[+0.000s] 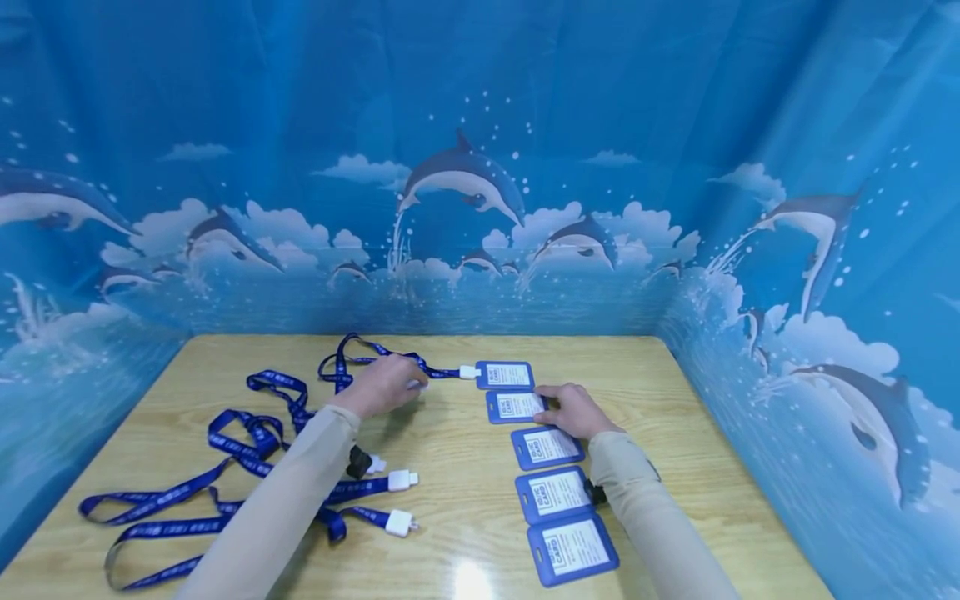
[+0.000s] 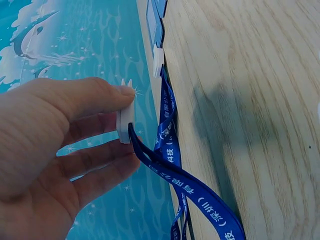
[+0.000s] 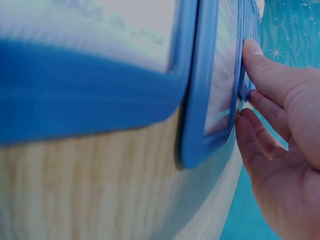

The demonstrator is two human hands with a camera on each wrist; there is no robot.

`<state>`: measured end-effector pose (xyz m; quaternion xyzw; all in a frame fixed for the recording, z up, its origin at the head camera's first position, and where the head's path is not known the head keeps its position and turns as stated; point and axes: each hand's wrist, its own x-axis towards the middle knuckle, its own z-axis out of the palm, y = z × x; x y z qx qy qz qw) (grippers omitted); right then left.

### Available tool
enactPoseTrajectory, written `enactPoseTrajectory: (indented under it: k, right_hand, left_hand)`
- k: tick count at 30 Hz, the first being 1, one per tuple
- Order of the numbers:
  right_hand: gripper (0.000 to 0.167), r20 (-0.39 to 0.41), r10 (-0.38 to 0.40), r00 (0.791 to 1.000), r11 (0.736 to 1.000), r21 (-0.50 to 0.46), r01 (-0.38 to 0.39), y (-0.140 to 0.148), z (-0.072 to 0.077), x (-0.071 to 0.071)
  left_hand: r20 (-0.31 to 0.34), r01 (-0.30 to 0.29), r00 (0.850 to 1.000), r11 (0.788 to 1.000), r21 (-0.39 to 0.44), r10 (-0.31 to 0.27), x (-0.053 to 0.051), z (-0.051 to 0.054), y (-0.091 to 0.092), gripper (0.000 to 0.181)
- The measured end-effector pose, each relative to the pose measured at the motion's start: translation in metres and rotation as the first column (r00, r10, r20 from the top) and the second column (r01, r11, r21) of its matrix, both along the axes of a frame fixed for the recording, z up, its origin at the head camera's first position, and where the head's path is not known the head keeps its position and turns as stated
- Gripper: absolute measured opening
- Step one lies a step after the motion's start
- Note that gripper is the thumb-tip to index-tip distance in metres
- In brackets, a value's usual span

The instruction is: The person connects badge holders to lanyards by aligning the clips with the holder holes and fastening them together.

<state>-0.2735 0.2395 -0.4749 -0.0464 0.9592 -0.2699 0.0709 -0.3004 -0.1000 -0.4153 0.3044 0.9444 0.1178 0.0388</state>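
My left hand (image 1: 384, 385) is raised over the table's far middle. Between thumb and fingers it pinches the white plastic clip (image 2: 125, 117) of a blue lanyard (image 2: 187, 182), whose printed strap hangs from the clip. My right hand (image 1: 576, 410) is at the right end of the second blue card holder (image 1: 516, 407) from the back, thumb on its face and fingers at its edge. Just behind lies another card holder (image 1: 504, 375), its end joined to a white clip (image 1: 469, 372) on a lanyard. In the right wrist view, the gripped holder is mostly hidden behind nearer ones.
Nearer me, more card holders (image 1: 547, 447) lie in a column, each showing a white card. Several blue lanyards (image 1: 180, 500) spread over the table's left side, with white clips (image 1: 401, 522) near the middle. A blue dolphin-print curtain (image 1: 465, 283) borders the wooden table (image 1: 450, 467).
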Motion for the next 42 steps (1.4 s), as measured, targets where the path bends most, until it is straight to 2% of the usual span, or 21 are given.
enactPoseTrajectory:
  k: [10,18,25,32,42]
  right_hand:
    - [0.055,0.008,-0.014,1.000,1.000,-0.023,0.014,-0.002,-0.003,0.000]
    - [0.058,-0.023,-0.003,1.000,0.999,-0.036,0.002,-0.004,0.000,-0.003]
    - [0.058,-0.011,-0.013,1.000,0.999,-0.030,0.013,-0.007,-0.002,0.001]
    - [0.058,-0.028,-0.010,1.000,1.000,-0.021,0.009,-0.008,-0.005,0.000]
    - [0.060,-0.035,-0.002,0.999,1.000,-0.013,0.002,-0.009,-0.006,0.000]
  left_hand:
    - [0.000,0.000,1.000,1.000,0.012,0.000,-0.002,-0.004,0.007,0.019]
    - [0.010,0.007,1.000,1.000,0.010,-0.007,-0.004,-0.001,0.016,0.019]
    - [0.003,0.016,1.000,1.000,0.010,-0.016,-0.003,-0.009,0.020,0.017]
    - [-0.034,0.025,0.999,1.000,-0.001,-0.025,-0.001,-0.012,0.024,0.016]
    - [-0.040,0.041,0.998,0.999,-0.001,-0.041,-0.002,-0.016,0.031,0.016]
